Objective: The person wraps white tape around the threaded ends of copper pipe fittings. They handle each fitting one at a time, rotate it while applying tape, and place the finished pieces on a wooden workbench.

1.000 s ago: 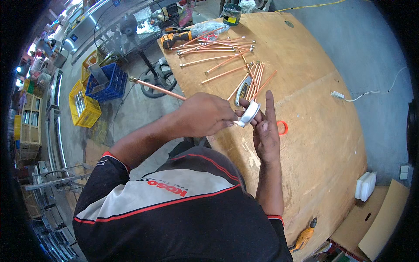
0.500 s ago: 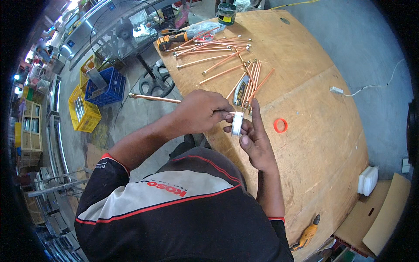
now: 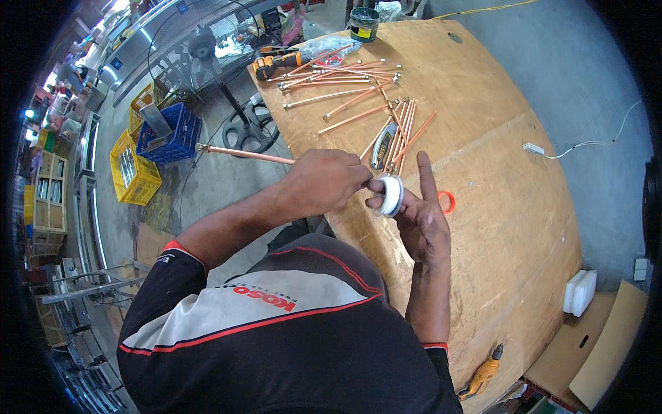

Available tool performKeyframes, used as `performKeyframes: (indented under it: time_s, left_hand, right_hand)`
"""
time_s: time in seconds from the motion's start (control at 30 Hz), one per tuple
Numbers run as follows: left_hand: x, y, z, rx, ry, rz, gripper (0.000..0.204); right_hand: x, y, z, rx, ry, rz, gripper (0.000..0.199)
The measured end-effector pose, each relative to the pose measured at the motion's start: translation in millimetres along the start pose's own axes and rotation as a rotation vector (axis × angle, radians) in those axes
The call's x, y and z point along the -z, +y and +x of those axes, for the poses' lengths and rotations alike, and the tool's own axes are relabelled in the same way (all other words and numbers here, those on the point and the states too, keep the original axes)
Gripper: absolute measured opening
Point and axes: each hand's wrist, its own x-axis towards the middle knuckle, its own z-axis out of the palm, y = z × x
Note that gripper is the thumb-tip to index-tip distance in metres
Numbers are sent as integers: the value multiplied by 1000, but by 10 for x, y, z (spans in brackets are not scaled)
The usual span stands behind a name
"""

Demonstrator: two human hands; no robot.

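My left hand (image 3: 325, 179) is closed round a thin copper tube (image 3: 252, 154) that juts out to the left, with a brass-coloured fitting on its far end. The tube's other end is hidden by my fingers. Against it, my right hand (image 3: 429, 224) holds a roll of white thread seal tape (image 3: 392, 196) on its fingers, the index finger stretched out. Just beyond the hands lie several copper tubes (image 3: 412, 134) and a utility knife (image 3: 383, 146). A red-orange ring (image 3: 452, 202) rests on the wooden table, partly behind my right hand.
More copper tubes (image 3: 345, 102) with end fittings lie across the far table (image 3: 496, 159), beside an orange-black power tool (image 3: 276, 63) and a dark tub (image 3: 363, 26). An orange drill (image 3: 483, 376) lies near right. Crates (image 3: 169, 134) and a fan (image 3: 202, 43) stand left.
The tape roll has turned from nearly edge-on to showing its round face. My right hand has rolled and shifted right. The left hand keeps its grip on the tube.
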Motion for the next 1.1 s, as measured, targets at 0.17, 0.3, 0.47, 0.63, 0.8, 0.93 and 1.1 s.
performKeyframes:
  time_s: [0.17,0.3,0.47,0.63,0.8,0.93,1.1]
  left_hand:
    - [-16,37,-68,-101,-35,-40,15]
    - [44,52,-69,-153,-31,0,16]
    - [121,57,-129,-160,10,-78,17]
    - [225,67,-112,-94,26,-193,17]
    - [254,64,-79,-100,62,-242,17]
    - [181,62,-65,-39,54,-179,17]
    - [133,95,-29,7,66,-54,17]
  right_hand:
    - [51,-29,118,111,103,-95,112]
    - [88,43,141,72,52,-112,109]
    - [80,61,98,44,-18,-193,110]
    - [64,135,82,26,-77,-249,110]
    - [4,76,-16,-22,-167,-219,114]
    - [-4,6,-49,-67,-175,-225,116]
    - [46,-9,-55,-83,-186,-167,118]
